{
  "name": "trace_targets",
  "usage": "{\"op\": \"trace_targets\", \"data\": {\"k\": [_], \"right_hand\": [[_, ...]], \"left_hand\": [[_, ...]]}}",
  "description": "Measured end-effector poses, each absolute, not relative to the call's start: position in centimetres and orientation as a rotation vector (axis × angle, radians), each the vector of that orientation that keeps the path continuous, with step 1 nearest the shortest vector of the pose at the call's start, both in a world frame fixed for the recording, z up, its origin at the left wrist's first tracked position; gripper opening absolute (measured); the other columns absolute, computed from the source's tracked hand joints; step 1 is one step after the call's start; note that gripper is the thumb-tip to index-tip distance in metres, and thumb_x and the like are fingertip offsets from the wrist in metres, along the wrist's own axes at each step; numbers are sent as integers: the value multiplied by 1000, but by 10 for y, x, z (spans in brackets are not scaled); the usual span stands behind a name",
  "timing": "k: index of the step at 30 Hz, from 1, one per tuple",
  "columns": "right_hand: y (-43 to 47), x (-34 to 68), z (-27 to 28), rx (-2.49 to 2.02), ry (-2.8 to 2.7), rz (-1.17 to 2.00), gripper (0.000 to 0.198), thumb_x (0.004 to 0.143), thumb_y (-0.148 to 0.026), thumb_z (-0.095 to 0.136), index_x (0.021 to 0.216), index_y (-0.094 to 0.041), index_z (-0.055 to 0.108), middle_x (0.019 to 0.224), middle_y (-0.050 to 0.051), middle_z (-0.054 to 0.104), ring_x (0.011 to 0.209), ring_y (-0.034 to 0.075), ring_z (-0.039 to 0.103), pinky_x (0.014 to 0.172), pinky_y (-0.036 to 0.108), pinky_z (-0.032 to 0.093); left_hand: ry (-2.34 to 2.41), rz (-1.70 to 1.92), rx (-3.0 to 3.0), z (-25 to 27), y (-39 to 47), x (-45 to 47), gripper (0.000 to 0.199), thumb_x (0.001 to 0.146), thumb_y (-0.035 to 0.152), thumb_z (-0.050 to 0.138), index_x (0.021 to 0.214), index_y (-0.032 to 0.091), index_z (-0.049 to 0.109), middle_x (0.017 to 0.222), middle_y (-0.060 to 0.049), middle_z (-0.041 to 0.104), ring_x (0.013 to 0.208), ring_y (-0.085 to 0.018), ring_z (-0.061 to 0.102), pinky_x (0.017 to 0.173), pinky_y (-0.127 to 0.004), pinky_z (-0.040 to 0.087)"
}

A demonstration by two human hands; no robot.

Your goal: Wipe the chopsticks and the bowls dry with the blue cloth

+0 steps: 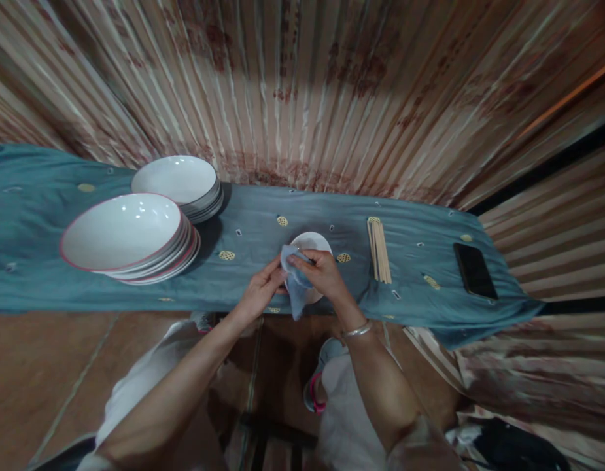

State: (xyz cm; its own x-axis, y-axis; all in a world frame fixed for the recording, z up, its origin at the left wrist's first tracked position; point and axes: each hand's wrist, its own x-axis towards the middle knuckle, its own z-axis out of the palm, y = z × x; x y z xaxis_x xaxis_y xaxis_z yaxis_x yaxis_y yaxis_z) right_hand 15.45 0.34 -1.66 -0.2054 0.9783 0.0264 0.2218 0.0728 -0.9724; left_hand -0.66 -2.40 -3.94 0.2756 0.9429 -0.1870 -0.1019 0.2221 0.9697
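Observation:
Near the table's front edge, my right hand (320, 269) is closed on a light blue cloth (296, 291), thumb pressed into it and a corner hanging down. Against the cloth's left side, my left hand (263, 285) has its fingers closed; a small pale rounded edge shows at their tips, mostly covered by the cloth, and I cannot make out what it is. Under and behind both hands is a white bowl (312, 241), partly hidden by the right hand and cloth.
On the blue tablecloth (253, 216) stand a front stack of red-rimmed white bowls (123, 232) and a stack of white bowls (177, 180) behind it. Several chopsticks (379, 252) and a black phone (475, 270) lie to the right. A pleated curtain (292, 118) hangs behind.

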Motion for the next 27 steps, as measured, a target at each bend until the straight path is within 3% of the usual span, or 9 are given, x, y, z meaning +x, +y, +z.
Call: {"op": "trace_targets", "data": {"k": [7, 10, 13, 16, 27], "right_hand": [[20, 160, -16, -1444, -1554, 817, 48, 79, -57, 58, 52, -21, 41, 52, -7, 33, 51, 9, 32, 49, 22, 26], [21, 166, -12, -1723, -1679, 474, 40, 85, -49, 58, 58, -20, 51, 55, -4, 47, 55, 11, 44, 56, 24, 31], [17, 172, -11, -1960, -1834, 166, 29, 90, -43, 56, 77, -18, 63, 72, 6, 64, 66, 17, 58, 63, 26, 36], [11, 177, -15, -2059, -1967, -6, 33, 94, -45, 51, 93, -15, 66, 84, 14, 68, 79, 22, 63, 68, 29, 41], [-9, 176, -15, -2294, -2167, 29, 25, 93, -35, 52, 95, -15, 68, 93, 16, 72, 89, 25, 68, 73, 31, 46]], "left_hand": [[1022, 939, 993, -43, -23, -6, 90, 68, 55, 74, 145, 18, 45, 89, -3, 70, 84, -19, 65, 73, -30, 57], [1021, 932, 1009, -39, -24, -7, 88, 69, 56, 73, 144, 18, 46, 88, -2, 69, 83, -18, 65, 73, -30, 57], [1011, 925, 1022, -36, -25, -7, 89, 69, 57, 72, 144, 18, 46, 92, -4, 70, 86, -20, 66, 73, -30, 57], [1009, 923, 1027, -34, -26, -7, 87, 70, 57, 72, 144, 19, 47, 95, -5, 72, 89, -22, 66, 74, -32, 57], [1007, 905, 1024, -31, -25, -6, 93, 67, 59, 72, 146, 19, 44, 100, -6, 73, 94, -24, 67, 79, -35, 57]]}}
